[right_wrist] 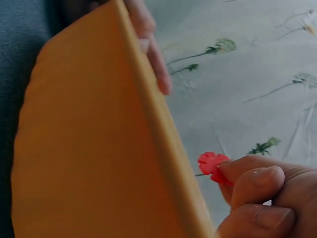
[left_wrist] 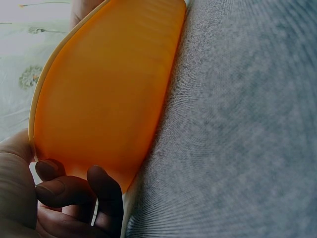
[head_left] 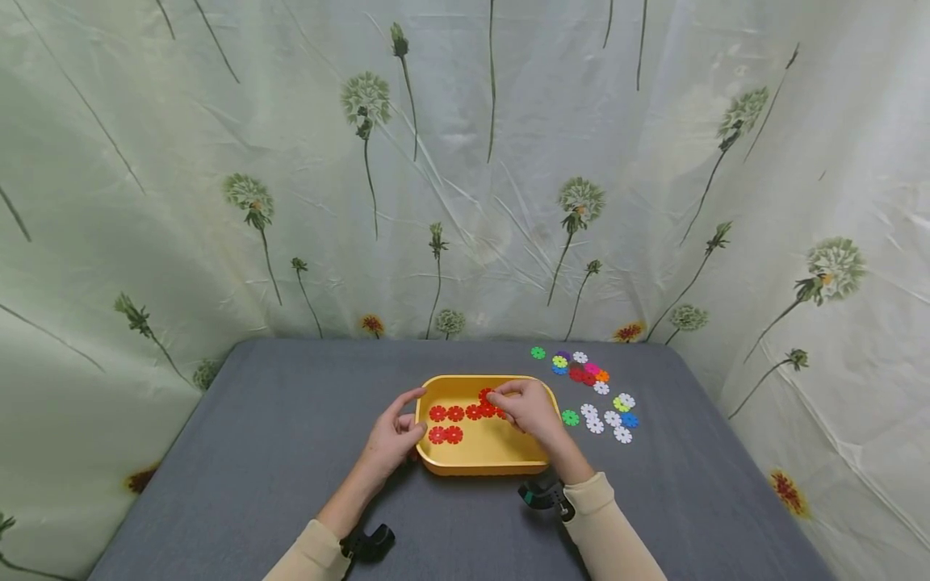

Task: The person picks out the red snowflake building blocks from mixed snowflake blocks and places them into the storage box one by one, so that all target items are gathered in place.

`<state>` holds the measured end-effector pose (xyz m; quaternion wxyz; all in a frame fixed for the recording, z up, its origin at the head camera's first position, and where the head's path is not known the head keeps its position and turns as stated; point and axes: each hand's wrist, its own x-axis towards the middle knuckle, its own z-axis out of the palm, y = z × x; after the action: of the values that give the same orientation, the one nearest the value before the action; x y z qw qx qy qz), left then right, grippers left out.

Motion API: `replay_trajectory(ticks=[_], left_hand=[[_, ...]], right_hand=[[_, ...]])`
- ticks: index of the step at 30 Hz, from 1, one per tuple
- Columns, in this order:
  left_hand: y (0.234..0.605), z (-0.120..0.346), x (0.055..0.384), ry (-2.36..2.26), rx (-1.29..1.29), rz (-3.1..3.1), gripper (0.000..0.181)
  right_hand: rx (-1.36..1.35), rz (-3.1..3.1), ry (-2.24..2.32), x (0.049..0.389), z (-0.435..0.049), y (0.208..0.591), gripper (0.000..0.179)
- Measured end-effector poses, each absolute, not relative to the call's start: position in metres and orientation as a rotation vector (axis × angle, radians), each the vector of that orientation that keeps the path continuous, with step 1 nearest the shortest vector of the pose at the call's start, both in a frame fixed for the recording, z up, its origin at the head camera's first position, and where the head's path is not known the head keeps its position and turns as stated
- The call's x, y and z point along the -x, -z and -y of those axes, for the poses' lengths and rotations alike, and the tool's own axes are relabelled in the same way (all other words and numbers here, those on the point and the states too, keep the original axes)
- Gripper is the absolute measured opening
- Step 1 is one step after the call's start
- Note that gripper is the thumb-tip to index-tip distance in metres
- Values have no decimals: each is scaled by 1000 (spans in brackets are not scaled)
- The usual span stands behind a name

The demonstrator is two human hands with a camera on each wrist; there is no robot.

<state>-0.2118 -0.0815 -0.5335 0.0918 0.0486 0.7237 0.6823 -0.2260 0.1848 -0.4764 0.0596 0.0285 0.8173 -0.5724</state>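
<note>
A yellow plastic tray [head_left: 483, 470] sits on the table with several red flower-shaped plastic discs [head_left: 454, 435] lying in it. At its left side my left hand [head_left: 392, 437] holds the rim and wall. The left wrist view shows fingers [left_wrist: 105, 191] bent against the orange-looking outer wall [left_wrist: 106, 94]. Over the right part of the tray, my right hand [head_left: 534, 413] pinches a red flower-shaped disc [right_wrist: 210, 163] between thumb and finger, above the rim in the right wrist view. That hand covers part of the tray's contents.
Right of the tray, loose discs lie on the grey table [head_left: 291, 452]: white discs [head_left: 622, 435], a green disc [head_left: 570, 417], a blue disc [head_left: 630, 420] and dark red discs [head_left: 588, 378] among others. A dandelion-patterned curtain [head_left: 465, 202] hangs behind the table.
</note>
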Motion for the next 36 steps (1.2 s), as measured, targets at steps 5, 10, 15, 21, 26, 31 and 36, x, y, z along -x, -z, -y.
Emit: replay_trajectory(ticks=[5,10,15,21,26,31,36], left_hand=[[534,81,212,-2033,-151,-2148,63],[533,81,212,-2021,-135,-2149,62],[531,80,211,-2020,-119,-2149,62],[529,79,211,-2021,-98,-2157,62],[528,79,211,-2016,-85,-2161,62],[529,79,211,-2012,-90,-2163,62],[529,80,211,-2014,-101,-2160,62]], right_hand=[[-36,-2492,1635,227,-172,481,19],[-14,-2505,1495,227,-168,485,16],[6,-2524,1373,228,-168,491,16],[38,-2592,1243,225,-164,496,16],[38,-2724,1106,222,-159,497,18],[12,-2867,939,219,-156,497,24],[0,-2920,887,218,-155,496,29]])
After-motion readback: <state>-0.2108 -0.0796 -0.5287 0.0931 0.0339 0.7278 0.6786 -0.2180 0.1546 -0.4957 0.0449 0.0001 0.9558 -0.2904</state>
